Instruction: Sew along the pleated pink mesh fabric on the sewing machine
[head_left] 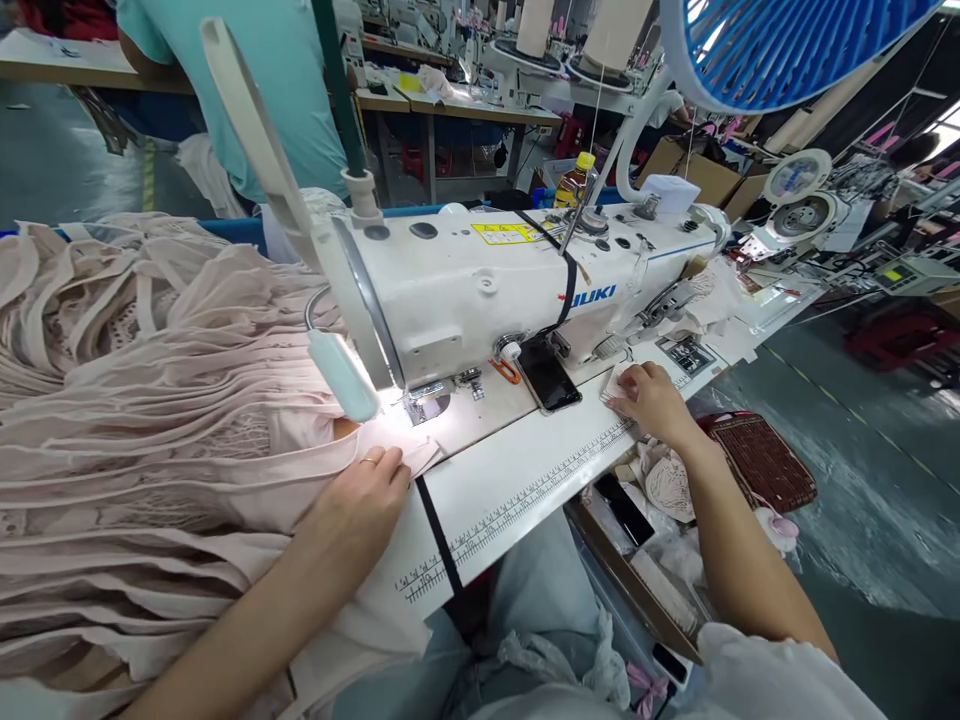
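My left hand (367, 500) rests on a pale pink garment piece (311, 465), its fingers closed on the fabric edge just in front of the needle area. A white sewing machine (465, 290) stands over this fabric, its small lamp (343, 375) lighting the stitching spot. Out to the right, my right hand (651, 400) pinches at a small stack of pale pieces (616, 388) on the machine table. Whether they are labels or cloth, I cannot tell. A dark phone (550, 375) and an orange-handled thread snipper (505, 371) lie between the hands.
Heaped pale pink garments (150, 380) cover the left side. A ruler strip (525, 490) runs along the white table's front edge. Below right are a box of odds and ends (637, 570) and a brown woven basket (765, 460). A blue fan (802, 50) hangs above; a person (247, 90) sits beyond.
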